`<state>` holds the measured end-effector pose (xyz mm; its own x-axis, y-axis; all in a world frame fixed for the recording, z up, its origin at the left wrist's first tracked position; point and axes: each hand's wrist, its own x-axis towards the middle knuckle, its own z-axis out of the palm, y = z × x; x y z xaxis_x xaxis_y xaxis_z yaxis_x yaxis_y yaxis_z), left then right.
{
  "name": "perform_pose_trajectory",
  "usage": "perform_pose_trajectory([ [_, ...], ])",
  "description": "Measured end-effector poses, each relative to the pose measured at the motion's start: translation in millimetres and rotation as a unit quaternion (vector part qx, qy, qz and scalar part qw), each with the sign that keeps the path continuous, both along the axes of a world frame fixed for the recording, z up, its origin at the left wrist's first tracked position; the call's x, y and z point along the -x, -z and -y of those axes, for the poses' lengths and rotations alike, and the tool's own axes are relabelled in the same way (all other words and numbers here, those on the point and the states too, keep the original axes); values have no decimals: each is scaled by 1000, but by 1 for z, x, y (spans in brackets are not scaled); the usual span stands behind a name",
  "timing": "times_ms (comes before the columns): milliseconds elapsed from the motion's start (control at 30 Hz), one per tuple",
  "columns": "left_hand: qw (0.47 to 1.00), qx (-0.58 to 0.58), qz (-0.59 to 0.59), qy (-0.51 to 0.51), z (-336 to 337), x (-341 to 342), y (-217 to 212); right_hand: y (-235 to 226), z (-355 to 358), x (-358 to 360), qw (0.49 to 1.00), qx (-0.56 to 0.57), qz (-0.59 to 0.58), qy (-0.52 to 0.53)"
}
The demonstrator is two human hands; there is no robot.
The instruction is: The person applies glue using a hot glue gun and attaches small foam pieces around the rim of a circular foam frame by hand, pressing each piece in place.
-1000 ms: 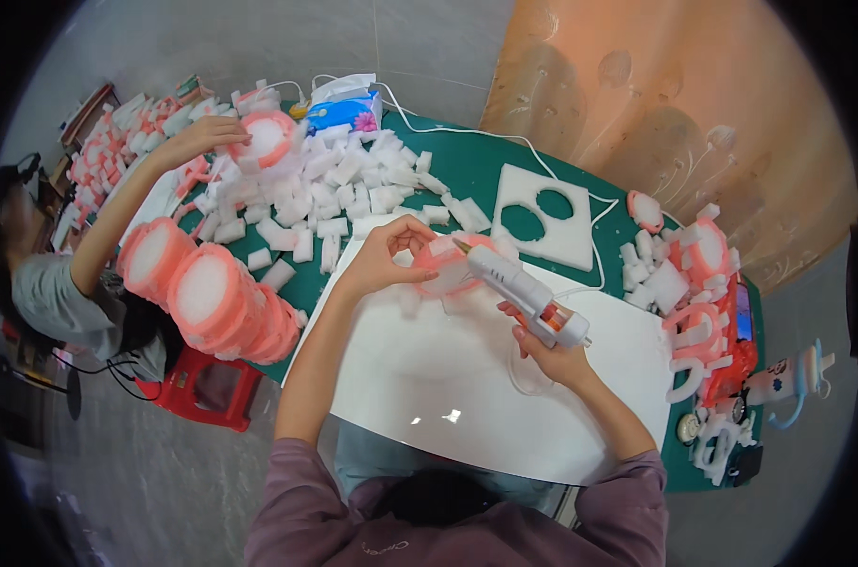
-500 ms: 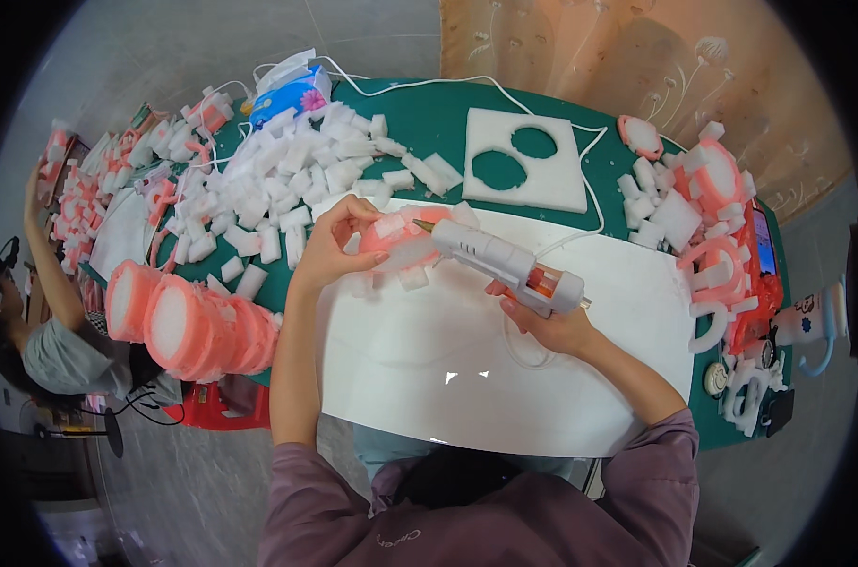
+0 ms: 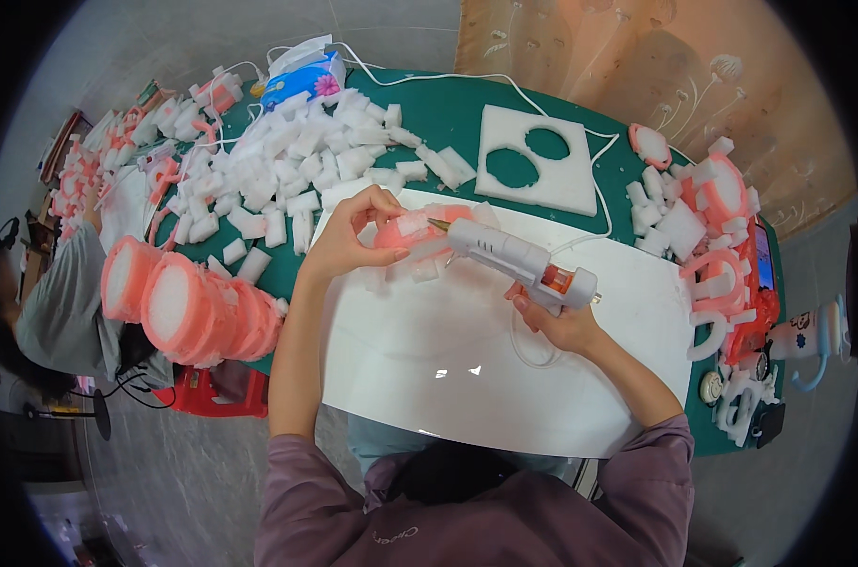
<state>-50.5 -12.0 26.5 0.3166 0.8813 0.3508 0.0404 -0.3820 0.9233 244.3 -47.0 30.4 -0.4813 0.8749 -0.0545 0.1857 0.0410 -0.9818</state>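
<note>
My left hand (image 3: 358, 231) pinches the left side of a pink foam piece (image 3: 388, 232) with white foam blocks stuck around it, just above the white board (image 3: 486, 378). My right hand (image 3: 554, 317) is wrapped round the grip of a white hot glue gun (image 3: 500, 253). Its brass-coloured nozzle points left and sits at the top of the pink foam piece; whether it touches cannot be told. The gun's body covers the right part of the piece. From the gun a white cord runs off toward the back of the table.
Loose white foam blocks (image 3: 301, 156) are heaped at the back left, beside a blue tissue pack (image 3: 301, 83). Round pink-and-white foam pieces (image 3: 171, 304) stand at left. A foam sheet with two round holes (image 3: 490, 184) lies behind. More foam pieces (image 3: 717, 189) crowd the right. A co-worker (image 3: 65, 293) sits at left.
The view has shifted slightly. My left hand still holds the foam piece, with the glue gun's nozzle still at its top. The co-worker's raised arm has come down.
</note>
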Motion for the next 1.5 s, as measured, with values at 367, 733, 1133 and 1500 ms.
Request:
perform_pose_trajectory([
  [367, 1000, 1, -5, -2, 0, -1, 1, 7, -1, -4, 1000, -8, -9, -6],
  [733, 1000, 4, 12, -7, -1, -2, 1, 7, -1, -4, 1000, -28, -8, 2],
  [1133, 1000, 9, 21, -6, -2, 1, 3, -13, 2, -2, 999, -38, -10, -18],
  [1500, 1000, -4, 19, -6, -3, 2, 2, -29, 0, -7, 999, -39, 26, -11],
])
